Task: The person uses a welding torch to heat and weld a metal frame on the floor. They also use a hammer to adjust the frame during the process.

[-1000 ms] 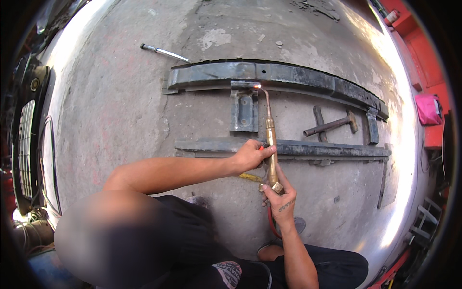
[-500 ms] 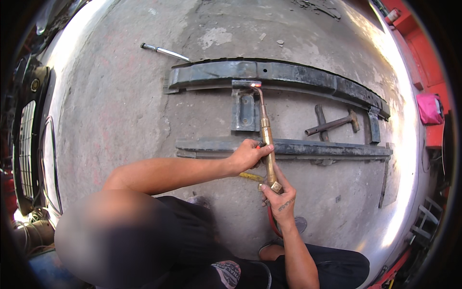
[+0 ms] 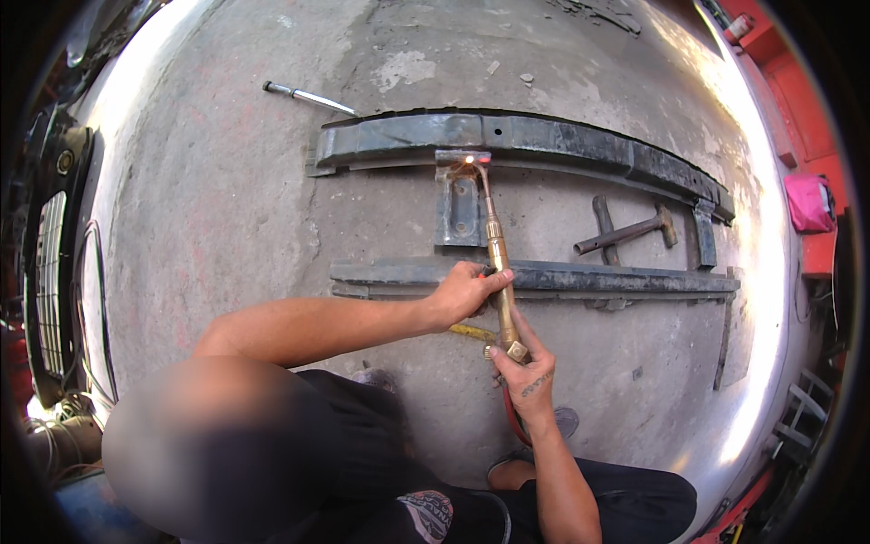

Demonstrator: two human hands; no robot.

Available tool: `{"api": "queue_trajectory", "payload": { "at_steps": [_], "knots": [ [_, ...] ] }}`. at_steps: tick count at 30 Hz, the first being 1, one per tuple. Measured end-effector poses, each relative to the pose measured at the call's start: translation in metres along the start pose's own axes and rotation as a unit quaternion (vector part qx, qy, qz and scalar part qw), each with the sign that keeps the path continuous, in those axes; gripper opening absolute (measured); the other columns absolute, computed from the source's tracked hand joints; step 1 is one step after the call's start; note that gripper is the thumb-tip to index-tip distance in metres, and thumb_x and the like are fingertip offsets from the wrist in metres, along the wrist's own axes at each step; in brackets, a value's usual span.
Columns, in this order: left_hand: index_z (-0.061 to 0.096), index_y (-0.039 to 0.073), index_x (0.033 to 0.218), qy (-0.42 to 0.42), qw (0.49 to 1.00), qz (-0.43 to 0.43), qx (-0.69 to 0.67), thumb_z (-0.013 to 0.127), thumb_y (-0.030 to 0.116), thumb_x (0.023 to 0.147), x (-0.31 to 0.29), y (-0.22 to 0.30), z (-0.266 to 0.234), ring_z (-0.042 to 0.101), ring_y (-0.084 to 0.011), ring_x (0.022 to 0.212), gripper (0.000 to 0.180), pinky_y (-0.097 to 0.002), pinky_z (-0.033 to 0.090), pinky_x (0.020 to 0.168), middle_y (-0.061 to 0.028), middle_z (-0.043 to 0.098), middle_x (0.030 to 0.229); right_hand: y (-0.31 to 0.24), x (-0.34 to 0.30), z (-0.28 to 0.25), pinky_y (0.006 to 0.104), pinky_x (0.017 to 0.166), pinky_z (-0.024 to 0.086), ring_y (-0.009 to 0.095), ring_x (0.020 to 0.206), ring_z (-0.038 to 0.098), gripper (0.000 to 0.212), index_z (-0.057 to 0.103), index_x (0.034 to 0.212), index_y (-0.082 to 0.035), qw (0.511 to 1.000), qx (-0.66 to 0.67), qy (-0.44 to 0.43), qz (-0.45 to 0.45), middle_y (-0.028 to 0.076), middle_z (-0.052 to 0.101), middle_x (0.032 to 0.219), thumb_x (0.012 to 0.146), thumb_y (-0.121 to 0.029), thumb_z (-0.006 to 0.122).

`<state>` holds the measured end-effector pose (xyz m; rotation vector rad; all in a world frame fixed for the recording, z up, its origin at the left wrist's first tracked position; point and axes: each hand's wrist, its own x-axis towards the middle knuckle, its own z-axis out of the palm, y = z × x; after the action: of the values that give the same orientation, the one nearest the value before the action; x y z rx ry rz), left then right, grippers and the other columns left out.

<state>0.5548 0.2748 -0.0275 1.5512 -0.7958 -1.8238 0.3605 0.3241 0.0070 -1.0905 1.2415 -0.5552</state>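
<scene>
A brass gas torch (image 3: 495, 238) points away from me, its bent copper tip at a metal bracket (image 3: 446, 216). A bright flame spot and a small red-glowing patch show at the bracket's top edge, against a long dark steel beam (image 3: 562, 142). My left hand (image 3: 464, 295) is closed round the torch's middle, with a small red-and-black thing by its fingers that I cannot make out. My right hand (image 3: 528, 376) is closed on the torch's rear end, by its valve knobs. A red hose (image 3: 515, 422) runs down from there.
Nearer me lies a second steel beam (image 3: 607, 281). Between the beams are a hammer (image 3: 625, 238) and a short bar under it. A metal rod tool (image 3: 313, 97) lies beyond the far beam. Something yellow (image 3: 473, 333) lies by my left wrist. A pink bag (image 3: 809, 203) is at right.
The torch tip has shifted slightly left along the bracket's top edge, and its bright spot is larger. Both hands keep their hold on the torch.
</scene>
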Motion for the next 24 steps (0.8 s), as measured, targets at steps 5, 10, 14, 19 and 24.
{"api": "queue_trajectory", "payload": {
  "at_steps": [5, 10, 14, 19, 24],
  "knots": [
    [0.072, -0.004, 0.096, 0.008, 1.000, -0.007, -0.002, 0.062, 0.044, 0.106, -0.002, 0.003, 0.000, 0.049, -0.0097, 0.068, 0.050, -0.0322, 0.039, 0.059, -0.0019, 0.058, 0.075, -0.002, 0.000, 0.001, 0.0231, 0.054, 0.050, 0.005, 0.063, 0.057, 0.066, 0.054, 0.153, -0.009, 1.000, -0.006, -0.002, -0.001, -0.003, 0.063, 0.082, 0.090, 0.003, 0.072],
    [0.072, -0.001, 0.093, 0.011, 1.000, -0.010, -0.024, 0.063, 0.042, 0.105, -0.004, 0.001, -0.003, 0.047, -0.0087, 0.066, 0.046, -0.0318, 0.037, 0.058, -0.0006, 0.057, 0.073, -0.005, 0.000, 0.005, 0.0232, 0.054, 0.049, 0.005, 0.063, 0.057, 0.065, 0.056, 0.152, -0.009, 1.000, -0.004, 0.001, 0.011, -0.003, 0.063, 0.081, 0.090, 0.002, 0.072],
    [0.071, 0.000, 0.092, 0.018, 0.999, -0.007, -0.039, 0.064, 0.041, 0.105, -0.005, -0.001, -0.004, 0.046, -0.0082, 0.065, 0.043, -0.0314, 0.036, 0.057, 0.0005, 0.056, 0.072, -0.002, 0.002, 0.007, 0.0233, 0.055, 0.048, 0.004, 0.064, 0.056, 0.065, 0.057, 0.151, -0.009, 1.000, -0.023, -0.003, -0.006, -0.002, 0.063, 0.082, 0.089, 0.003, 0.072],
    [0.071, -0.001, 0.095, 0.014, 0.999, -0.004, -0.049, 0.064, 0.039, 0.105, -0.007, -0.002, -0.007, 0.045, -0.0074, 0.063, 0.042, -0.0305, 0.034, 0.056, 0.0015, 0.055, 0.072, 0.002, 0.003, 0.007, 0.0242, 0.058, 0.048, 0.005, 0.067, 0.057, 0.067, 0.057, 0.151, -0.009, 0.998, -0.053, -0.006, -0.020, 0.000, 0.063, 0.087, 0.087, 0.005, 0.073],
    [0.069, 0.000, 0.095, 0.011, 0.999, 0.001, -0.044, 0.068, 0.036, 0.103, -0.009, -0.001, -0.009, 0.043, -0.0068, 0.062, 0.037, -0.0299, 0.032, 0.054, 0.0023, 0.054, 0.072, 0.020, 0.010, 0.006, 0.0298, 0.068, 0.051, 0.011, 0.077, 0.061, 0.068, 0.055, 0.152, -0.007, 0.978, -0.149, 0.001, -0.143, 0.007, 0.069, 0.096, 0.087, 0.003, 0.073]
  ]
}}
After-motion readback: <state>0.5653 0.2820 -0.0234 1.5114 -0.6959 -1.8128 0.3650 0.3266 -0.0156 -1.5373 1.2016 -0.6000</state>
